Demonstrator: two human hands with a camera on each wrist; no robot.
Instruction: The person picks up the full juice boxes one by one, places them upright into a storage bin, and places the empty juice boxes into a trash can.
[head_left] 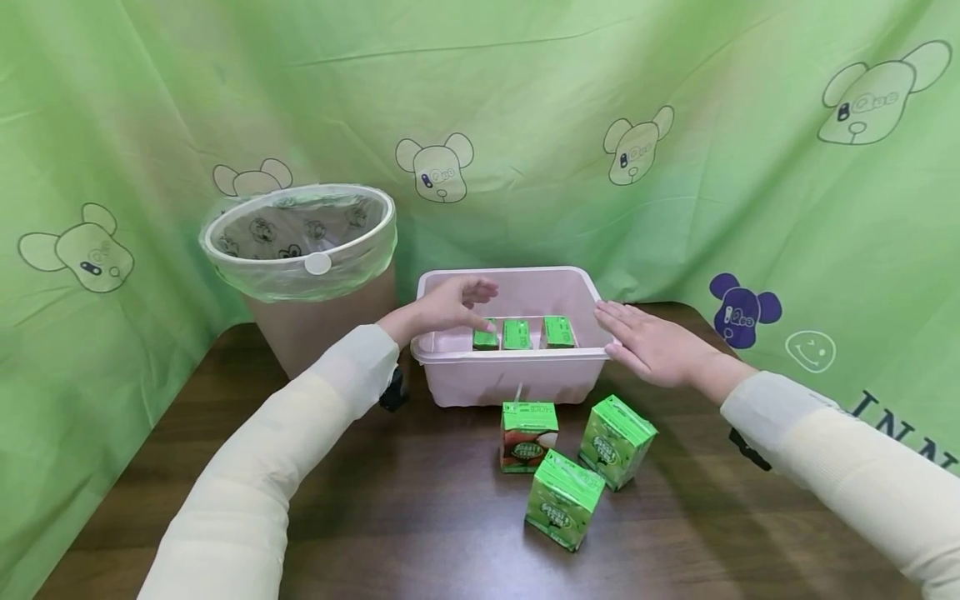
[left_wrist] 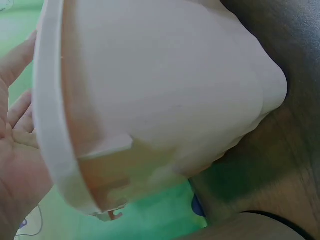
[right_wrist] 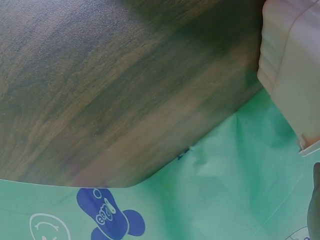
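A pale pink plastic bin [head_left: 517,375] stands on the table, with three green-topped juice boxes [head_left: 558,332] in a row inside it. My left hand [head_left: 444,307] reaches over the bin's left end, fingers loosely bent and thumb overlapping the leftmost box. In the left wrist view that hand [left_wrist: 20,165] shows beyond the bin's rim [left_wrist: 50,100]. At the right rim, my right hand [head_left: 652,343] has straight fingers lying right by the edge. In front of the bin stand a red-and-green juice box [head_left: 528,437] with a straw and two green juice boxes [head_left: 617,442].
A tall trash can [head_left: 322,317] with a clear liner [head_left: 300,279] over its rim stands left of the bin. Dark wooden table [head_left: 390,517] runs beneath everything. A green curtain [head_left: 525,92] with bear-head prints hangs close behind and at both sides.
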